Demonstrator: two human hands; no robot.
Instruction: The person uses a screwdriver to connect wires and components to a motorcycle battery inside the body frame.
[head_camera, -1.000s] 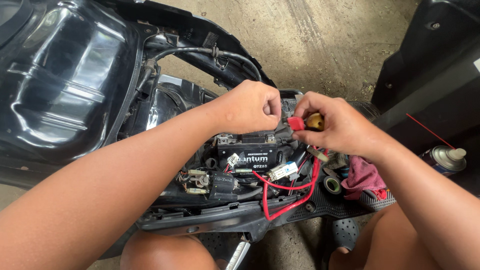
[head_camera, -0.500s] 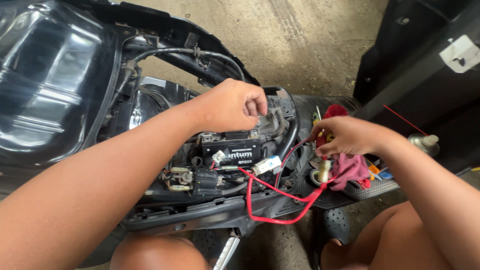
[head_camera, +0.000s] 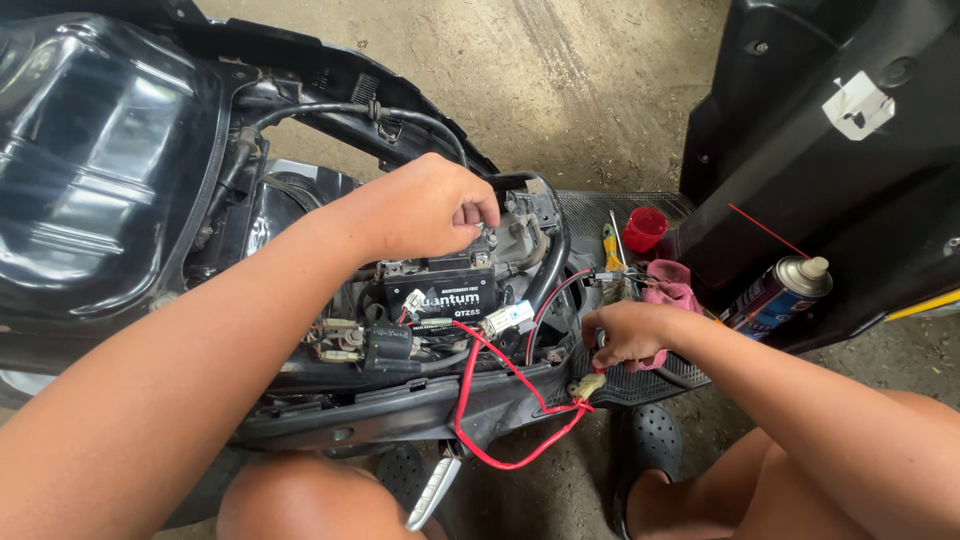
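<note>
Head view looks down into an opened black scooter body (head_camera: 100, 180) with its panels off, and the black battery (head_camera: 440, 290) seated in the middle serves as the landmark. Behind the battery and to its right stands a large black panel (head_camera: 830, 150), with a spray can (head_camera: 775, 295) leaning at its foot. Right of the battery lies a ribbed black footboard mat (head_camera: 600, 215) carrying a pink rag (head_camera: 675, 285), a red cup (head_camera: 643, 228) and a yellow-handled screwdriver (head_camera: 610, 250). A red cable (head_camera: 470, 400) loops down from just below the battery toward a small pale connector (head_camera: 587, 385). The left hand (head_camera: 425, 210) sits right over the battery's upper right corner, fingers curled and pinched at the terminal there; what they grip is too small to tell. The right hand (head_camera: 625, 335) rests on the mat well right of the battery, fingers bent onto the rag's edge, just above the connector.
</note>
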